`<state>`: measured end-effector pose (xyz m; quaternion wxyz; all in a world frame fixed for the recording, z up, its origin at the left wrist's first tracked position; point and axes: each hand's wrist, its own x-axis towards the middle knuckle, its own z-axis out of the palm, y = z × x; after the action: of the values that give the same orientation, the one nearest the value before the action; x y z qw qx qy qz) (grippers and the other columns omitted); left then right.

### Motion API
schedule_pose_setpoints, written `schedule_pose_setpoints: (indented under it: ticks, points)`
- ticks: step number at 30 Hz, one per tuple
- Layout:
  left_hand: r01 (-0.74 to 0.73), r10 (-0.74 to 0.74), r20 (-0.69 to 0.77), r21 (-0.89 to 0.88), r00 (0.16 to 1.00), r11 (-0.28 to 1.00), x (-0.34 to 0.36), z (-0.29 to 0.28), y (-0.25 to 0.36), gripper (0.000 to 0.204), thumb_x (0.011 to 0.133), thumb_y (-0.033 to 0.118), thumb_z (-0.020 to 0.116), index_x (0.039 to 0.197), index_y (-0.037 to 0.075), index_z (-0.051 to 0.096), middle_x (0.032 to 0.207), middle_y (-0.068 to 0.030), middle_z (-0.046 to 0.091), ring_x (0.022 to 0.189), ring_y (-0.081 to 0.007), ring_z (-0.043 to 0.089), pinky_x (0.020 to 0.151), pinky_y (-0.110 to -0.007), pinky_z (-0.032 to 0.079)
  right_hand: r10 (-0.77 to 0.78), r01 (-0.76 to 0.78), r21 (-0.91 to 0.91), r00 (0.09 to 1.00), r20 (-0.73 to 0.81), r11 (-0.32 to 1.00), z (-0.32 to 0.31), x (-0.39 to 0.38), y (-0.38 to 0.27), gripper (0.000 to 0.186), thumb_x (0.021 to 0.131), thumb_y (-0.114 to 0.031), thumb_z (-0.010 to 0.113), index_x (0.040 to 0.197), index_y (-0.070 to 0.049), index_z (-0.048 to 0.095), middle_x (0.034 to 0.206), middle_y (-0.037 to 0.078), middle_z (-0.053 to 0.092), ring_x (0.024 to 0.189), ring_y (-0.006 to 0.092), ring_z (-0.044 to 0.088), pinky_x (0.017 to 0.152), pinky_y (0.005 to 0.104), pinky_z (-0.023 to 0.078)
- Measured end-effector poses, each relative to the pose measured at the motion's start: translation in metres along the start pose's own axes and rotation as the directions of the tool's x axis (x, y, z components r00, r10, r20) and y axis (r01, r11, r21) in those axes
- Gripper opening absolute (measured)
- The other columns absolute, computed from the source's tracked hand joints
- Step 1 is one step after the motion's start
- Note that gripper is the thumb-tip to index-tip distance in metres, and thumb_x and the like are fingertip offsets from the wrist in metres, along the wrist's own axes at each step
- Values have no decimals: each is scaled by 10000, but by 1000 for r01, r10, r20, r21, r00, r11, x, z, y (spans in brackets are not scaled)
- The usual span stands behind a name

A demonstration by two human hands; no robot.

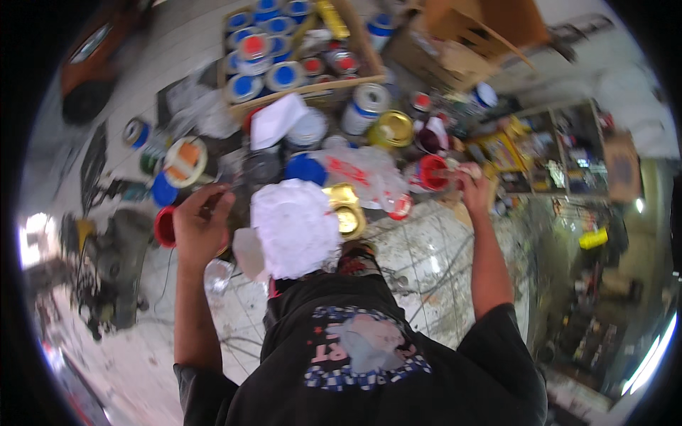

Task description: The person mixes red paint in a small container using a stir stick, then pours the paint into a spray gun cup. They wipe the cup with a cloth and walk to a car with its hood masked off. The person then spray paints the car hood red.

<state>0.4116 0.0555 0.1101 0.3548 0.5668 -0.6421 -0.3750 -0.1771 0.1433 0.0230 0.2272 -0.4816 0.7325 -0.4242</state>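
Note:
My left hand hovers over a red container at the left, partly covering it. Its fingers curl toward the thumb, and what they hold, if anything, is hidden. My right hand is closed at the rim of a tilted red-mouthed can. A thin greyish piece seems to run from its fingers into the can, too blurred to name. Between my hands lies a crumpled white sheet, with a gold-coloured tin at its right edge. A clear plastic bag with red print lies behind them.
A cardboard tray of blue-lidded cans stands at the back. Several cans, including a yellow-lidded one, crowd the middle. An open cardboard box is at the back right, beyond a shelf. A white tub stands left.

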Motion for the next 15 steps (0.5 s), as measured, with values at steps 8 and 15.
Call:
schedule_pose_setpoints:
  ticks: [8,15]
  points:
    - [-200,197,44,80,979,977,40,44,11,177,929,81,749,1095,23,741,958,-67,746,813,-120,677,661,-261,485,17,-17,-2,999,33,1000,-40,-5,-29,203,961,-54,638,1150,-69,709,808,29,708,719,115,663,676,308,545]
    - [-378,311,226,381,923,844,68,60,13,276,869,83,766,1145,73,777,1410,-181,583,1283,-367,574,1039,-435,480,57,-69,-245,997,-56,967,-8,-22,4,163,972,-94,651,1119,-55,709,824,106,725,722,183,691,661,358,541]
